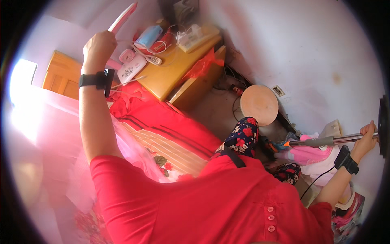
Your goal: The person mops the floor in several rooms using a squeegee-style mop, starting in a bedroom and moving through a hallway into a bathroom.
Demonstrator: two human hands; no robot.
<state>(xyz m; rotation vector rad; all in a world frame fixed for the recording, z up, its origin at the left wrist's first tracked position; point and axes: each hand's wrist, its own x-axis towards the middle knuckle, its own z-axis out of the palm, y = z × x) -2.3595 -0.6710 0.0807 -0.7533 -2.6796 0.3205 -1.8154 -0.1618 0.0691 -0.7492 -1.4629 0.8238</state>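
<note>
Raised at the upper left, my left hand (pixel 99 46) is closed around a flat white object with a red edge (pixel 122 18); most of it points away from me, and its kind is unclear. My right hand (pixel 368 133), far out at the right, grips a chrome and grey pole (pixel 325 140) with an orange part at its inner end. A dark round piece (pixel 383 126) shows right beside that hand, cut by the picture's rim. Both wrists wear black straps with a small device.
A wooden desk (pixel 162 79) with a partly pulled-out drawer (pixel 199 83) carries a remote control (pixel 154 60), a blue pack (pixel 148 36) and cables. Below me lies a bed with a red cover (pixel 174 126), beside a pink net (pixel 48 134). A round stool (pixel 259 105) stands near the wall; clothes (pixel 313 156) are piled right.
</note>
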